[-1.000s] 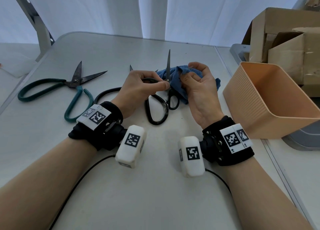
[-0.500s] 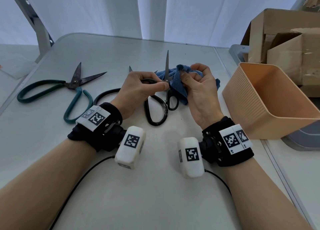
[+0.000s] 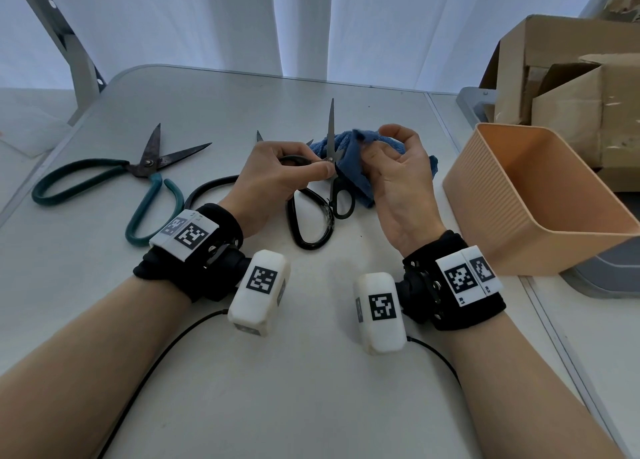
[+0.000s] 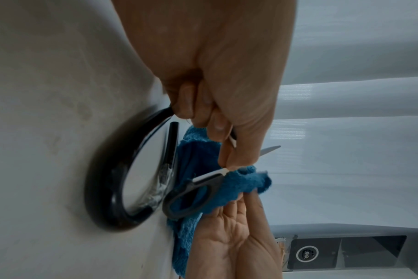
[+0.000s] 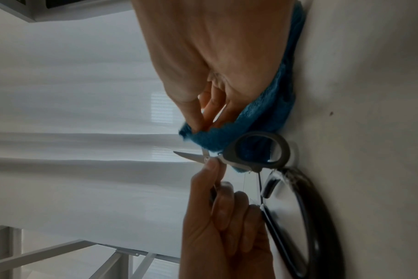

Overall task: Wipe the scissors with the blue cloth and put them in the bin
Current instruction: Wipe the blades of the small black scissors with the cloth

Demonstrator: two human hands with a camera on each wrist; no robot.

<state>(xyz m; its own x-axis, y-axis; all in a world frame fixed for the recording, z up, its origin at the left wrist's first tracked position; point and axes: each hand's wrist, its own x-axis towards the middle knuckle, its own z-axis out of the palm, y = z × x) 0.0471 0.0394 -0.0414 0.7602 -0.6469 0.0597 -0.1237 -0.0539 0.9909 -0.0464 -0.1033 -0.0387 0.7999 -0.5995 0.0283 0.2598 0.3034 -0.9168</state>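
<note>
Small black-handled scissors (image 3: pixel 341 200) stand with the blade tip up over the table. My left hand (image 3: pixel 325 173) pinches them at the pivot between thumb and fingers. My right hand (image 3: pixel 372 147) pinches a fold of the blue cloth (image 3: pixel 353 171) against the blade's right side. The left wrist view shows the handle loop (image 4: pixel 191 196) lying against the cloth (image 4: pixel 241 183). The right wrist view shows the cloth (image 5: pixel 263 120) behind the scissors (image 5: pixel 258 151), with the blade tip bare. The orange bin (image 3: pixel 519 199) stands at the right, tilted and open toward me.
Green-handled scissors (image 3: pixel 138 181) lie open on the left of the table. Large black-handled scissors (image 3: pixel 308 226) lie flat under my hands. Cardboard boxes (image 3: pixel 571 95) stack behind the bin. The table edge (image 3: pixel 540 313) runs along the right, next to the bin.
The right hand's fold of cloth has shifted slightly against the blade near the pivot. The left hand and the scissors have hardly moved.
</note>
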